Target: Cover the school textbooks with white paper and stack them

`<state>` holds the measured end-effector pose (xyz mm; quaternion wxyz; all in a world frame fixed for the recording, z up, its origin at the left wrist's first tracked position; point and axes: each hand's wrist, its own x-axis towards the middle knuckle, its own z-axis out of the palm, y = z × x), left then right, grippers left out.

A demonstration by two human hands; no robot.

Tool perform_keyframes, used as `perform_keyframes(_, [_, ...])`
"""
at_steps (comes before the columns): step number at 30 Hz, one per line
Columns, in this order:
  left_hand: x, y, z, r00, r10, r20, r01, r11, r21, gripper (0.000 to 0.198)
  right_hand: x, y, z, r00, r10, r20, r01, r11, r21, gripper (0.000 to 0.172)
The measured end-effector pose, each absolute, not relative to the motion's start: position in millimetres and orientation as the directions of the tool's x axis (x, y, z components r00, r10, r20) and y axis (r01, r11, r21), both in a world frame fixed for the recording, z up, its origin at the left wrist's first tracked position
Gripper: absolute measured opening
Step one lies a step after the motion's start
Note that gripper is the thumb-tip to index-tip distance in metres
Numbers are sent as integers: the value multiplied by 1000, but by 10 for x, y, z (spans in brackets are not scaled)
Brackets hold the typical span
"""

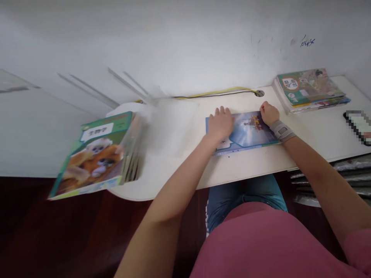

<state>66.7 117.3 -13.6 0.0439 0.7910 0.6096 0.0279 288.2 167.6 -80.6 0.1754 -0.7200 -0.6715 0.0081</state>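
A blue book [251, 129] lies on the white desk in front of me, with a ship-like shape and light rays on its cover. My left hand [221, 122] rests flat on its left part, fingers stretched toward the wall and a little apart. At the book's far right corner is my right hand [270, 113], fingers curled in on the edge; the fingertips are partly hidden. A grey band [282, 131] wraps the right wrist. Left of the book, a pale, see-through sheet-like thing [174, 127] is blurred, and I cannot make out what it is.
A stack of textbooks with monkeys on the cover [97, 160] is at the left end of the desk [171, 173]. Another book stack [314, 88] sits back right, near a phone [359, 125]. Yellow and black cables [214, 93] run along the wall to a round hole.
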Motion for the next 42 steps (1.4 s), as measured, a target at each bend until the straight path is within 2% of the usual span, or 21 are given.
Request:
perform_keyframes(4, [871,968,-447,233,969,-81,968,-223,111,69,2979,1745,-776,86,977,196,961,-29,-275,25])
perform_keyframes(7, [857,872,-699,197,980,-11,974,-195,113,69,2995,1737,-658,101,984,144,965,-62,-255,29])
perform_keyframes(9, [843,833,-774,198,980,32,973,-200,113,69,2856,1620,-561,66,981,181,981,-31,-192,34])
perform_keyframes(10, [843,820,-785,197,980,36,973,-199,115,69,2733,1523,-524,11,975,223,988,24,-153,36])
perform_keyframes(13, [846,810,-765,209,978,14,970,-209,125,66,2276,1155,-518,-303,894,329,931,352,-100,43])
perform_keyframes(15, [806,827,-753,246,969,-6,961,-243,132,62,2086,949,-599,-455,848,274,863,495,-99,50])
perform_keyframes(18, [640,883,-773,235,972,10,959,-233,160,59,2213,824,-742,-419,894,160,894,437,-96,54])
perform_keyframes(22, [392,949,-797,95,995,16,975,-96,198,63,2736,869,-757,-264,955,133,963,269,-20,54])
perform_keyframes(25, [433,943,-734,57,995,84,987,-69,148,61,2806,932,-623,-248,960,129,968,251,-1,49])
perform_keyframes(27, [592,919,-669,97,987,130,985,-113,128,58,2638,984,-526,-271,953,138,962,274,-3,42])
perform_keyframes(29, [789,894,-623,167,981,104,969,-182,164,56,2382,1042,-476,-290,944,158,953,300,-38,38])
perform_keyframes(30, [879,883,-615,206,976,67,957,-216,193,57,2251,1070,-477,-297,940,167,946,313,-82,40])
perform_keyframes(33, [1044,868,-644,297,954,-35,930,-281,236,64,1964,1124,-578,-271,942,198,886,325,-331,52])
perform_keyframes(35, [1062,869,-681,310,949,-54,929,-291,227,69,1901,1135,-672,-264,939,221,850,335,-408,58])
perform_keyframes(38, [1002,885,-721,313,949,-48,931,-296,213,68,1955,1132,-755,-325,917,229,832,393,-391,60])
perform_keyframes(42, [787,941,-738,375,927,0,906,-367,212,60,2144,1129,-747,-457,868,194,821,495,-285,55])
